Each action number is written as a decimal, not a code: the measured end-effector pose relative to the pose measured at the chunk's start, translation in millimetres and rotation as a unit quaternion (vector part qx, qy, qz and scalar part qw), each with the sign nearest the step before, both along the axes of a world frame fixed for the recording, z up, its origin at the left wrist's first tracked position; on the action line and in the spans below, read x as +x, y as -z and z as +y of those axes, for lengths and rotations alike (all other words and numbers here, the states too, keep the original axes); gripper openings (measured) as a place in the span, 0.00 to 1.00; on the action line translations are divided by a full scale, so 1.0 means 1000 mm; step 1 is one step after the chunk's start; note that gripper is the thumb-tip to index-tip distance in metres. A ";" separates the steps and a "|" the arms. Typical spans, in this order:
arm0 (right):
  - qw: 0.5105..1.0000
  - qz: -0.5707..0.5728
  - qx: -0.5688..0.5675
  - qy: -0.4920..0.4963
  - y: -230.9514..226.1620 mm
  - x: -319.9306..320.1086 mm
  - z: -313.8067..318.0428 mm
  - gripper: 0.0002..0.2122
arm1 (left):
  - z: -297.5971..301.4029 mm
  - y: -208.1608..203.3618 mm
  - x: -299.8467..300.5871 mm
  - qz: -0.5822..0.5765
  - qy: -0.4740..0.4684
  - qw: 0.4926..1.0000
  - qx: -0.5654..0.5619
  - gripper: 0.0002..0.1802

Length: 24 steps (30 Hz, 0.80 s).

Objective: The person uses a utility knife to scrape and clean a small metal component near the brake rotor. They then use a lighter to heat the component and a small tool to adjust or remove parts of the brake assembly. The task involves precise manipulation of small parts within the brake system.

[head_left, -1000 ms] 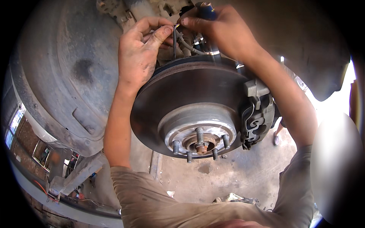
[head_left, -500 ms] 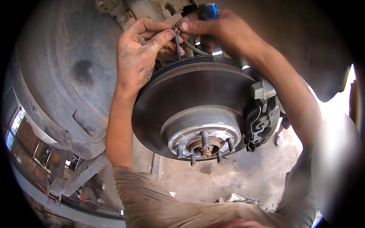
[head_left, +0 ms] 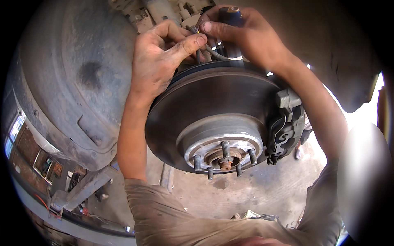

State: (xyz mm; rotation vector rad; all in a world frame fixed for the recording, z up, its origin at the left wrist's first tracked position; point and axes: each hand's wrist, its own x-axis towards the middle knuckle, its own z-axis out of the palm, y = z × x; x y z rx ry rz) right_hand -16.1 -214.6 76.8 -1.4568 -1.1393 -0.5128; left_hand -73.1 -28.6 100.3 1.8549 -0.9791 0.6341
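My left hand [head_left: 158, 61] is closed, its thumb and fingers pinching a thin dark cable [head_left: 198, 56] above the brake disc [head_left: 213, 92]. From the pinch a bit of yellow wire [head_left: 199, 31] shows between my two thumbs. My right hand [head_left: 250, 35] is closed too, its thumb bent close to the wire end. A dark blue, cylinder-like object [head_left: 232, 17] with a brass-coloured top sits in its grip; its kind is unclear. Behind the fingers a thicker grey hose [head_left: 216, 53] curves down toward the disc. My fingertips partly hide the wire.
The brake caliper [head_left: 286, 127] hugs the disc's right side. Several wheel studs [head_left: 225, 149] stick out of the hub [head_left: 221, 139]. A dirty wheel-arch liner [head_left: 86, 78] fills the left, above a grey lift arm [head_left: 84, 190]. Another person's foot [head_left: 298, 153] shows on the floor beyond the caliper.
Both hands have shifted slightly right, still close together at the cable. The blue object has tilted, so its brass-coloured top now shows. The whole view has shifted a little.
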 end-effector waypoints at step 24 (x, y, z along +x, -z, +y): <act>0.874 0.038 0.126 -0.468 0.097 -0.065 -0.130 0.10 | -0.012 0.107 -0.105 -0.533 -0.092 0.825 0.164 0.18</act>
